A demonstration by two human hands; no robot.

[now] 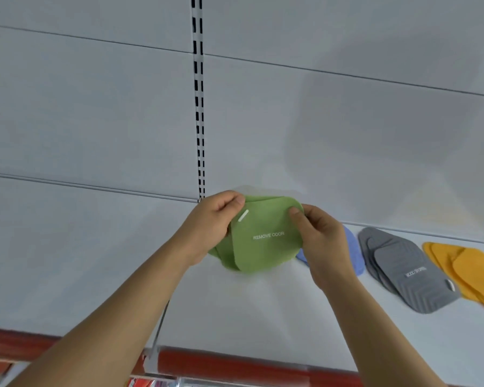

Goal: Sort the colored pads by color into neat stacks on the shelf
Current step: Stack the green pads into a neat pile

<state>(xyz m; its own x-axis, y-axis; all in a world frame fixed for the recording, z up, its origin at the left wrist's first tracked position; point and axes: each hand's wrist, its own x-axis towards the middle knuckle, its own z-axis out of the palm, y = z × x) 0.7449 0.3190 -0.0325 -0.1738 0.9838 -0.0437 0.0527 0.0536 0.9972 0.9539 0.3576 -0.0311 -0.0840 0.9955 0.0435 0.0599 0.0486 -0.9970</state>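
A small stack of green pads (263, 241), the top one printed "REMOVE ODOR", is held over the white shelf (263, 317) near its back. My left hand (210, 222) grips the stack's left edge, thumb on top. My right hand (319, 236) grips its right edge. Right of them, a blue pad stack (354, 252) lies partly hidden behind my right hand. Further right lie a fanned grey pad stack (403, 269) and a fanned yellow pad stack (470, 272) cut off by the frame edge.
A slotted upright rail (199, 107) runs down the white back panel just behind the green pads. The shelf's red front strip (235, 364) runs along the bottom. A neighbouring white shelf (67, 261) extends to the left.
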